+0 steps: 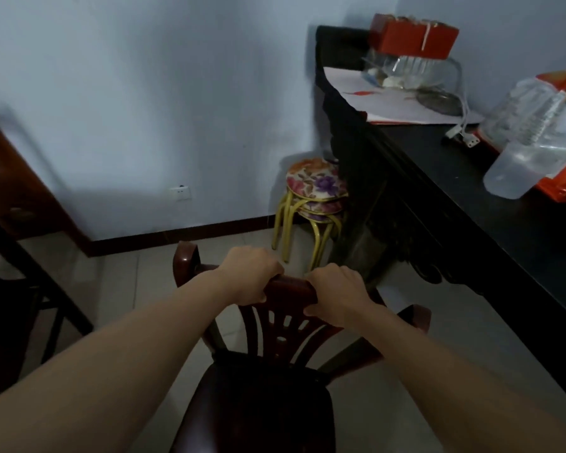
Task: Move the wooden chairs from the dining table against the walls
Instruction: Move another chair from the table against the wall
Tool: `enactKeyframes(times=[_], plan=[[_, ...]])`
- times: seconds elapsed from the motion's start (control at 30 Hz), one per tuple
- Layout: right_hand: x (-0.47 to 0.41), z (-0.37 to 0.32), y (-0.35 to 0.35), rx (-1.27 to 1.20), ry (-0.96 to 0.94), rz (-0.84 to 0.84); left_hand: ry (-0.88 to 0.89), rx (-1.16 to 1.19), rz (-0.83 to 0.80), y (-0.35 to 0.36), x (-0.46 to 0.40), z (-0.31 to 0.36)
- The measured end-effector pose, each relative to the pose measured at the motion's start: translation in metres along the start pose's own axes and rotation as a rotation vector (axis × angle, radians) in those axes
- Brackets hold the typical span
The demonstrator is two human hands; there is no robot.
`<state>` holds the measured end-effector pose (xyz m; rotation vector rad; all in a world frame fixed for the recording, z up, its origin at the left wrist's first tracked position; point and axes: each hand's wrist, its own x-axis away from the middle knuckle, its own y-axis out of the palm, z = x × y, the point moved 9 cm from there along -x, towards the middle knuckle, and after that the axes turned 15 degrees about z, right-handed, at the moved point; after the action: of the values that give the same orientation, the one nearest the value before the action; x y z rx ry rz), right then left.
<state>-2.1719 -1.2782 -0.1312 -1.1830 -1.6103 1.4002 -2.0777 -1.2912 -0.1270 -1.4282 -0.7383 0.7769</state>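
Observation:
A dark red wooden chair (pixel 265 384) stands right in front of me, its carved slatted back turned toward the far wall and its seat toward me. My left hand (pixel 247 276) grips the top rail of the backrest on the left. My right hand (pixel 339 297) grips the same rail on the right. Both forearms reach over the seat. The pale wall (pixel 144 109) with a dark baseboard lies a short way beyond the chair.
A black side table (pixel 471 204) runs along the right, holding red boxes, plastic containers, papers and a power strip. Stacked floral stools with yellow legs (pixel 314 197) sit in the corner. A brown door (pixel 10 178) and dark furniture (pixel 30 308) are at left.

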Motion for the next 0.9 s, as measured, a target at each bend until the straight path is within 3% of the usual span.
enactKeyframes(times=[0.43,0.67,0.9], plan=[[-0.09,-0.089,-0.053,0.208,-0.302,0.09,-0.161,-0.039,0.159,-0.075,0.028,-0.095],[-0.178,-0.09,-0.078,0.255,-0.409,0.148,-0.268,-0.12,0.262,-0.105,-0.017,-0.157],[-0.282,-0.066,-0.07,0.194,-0.468,0.109,-0.364,-0.158,0.22,-0.105,-0.088,-0.226]])
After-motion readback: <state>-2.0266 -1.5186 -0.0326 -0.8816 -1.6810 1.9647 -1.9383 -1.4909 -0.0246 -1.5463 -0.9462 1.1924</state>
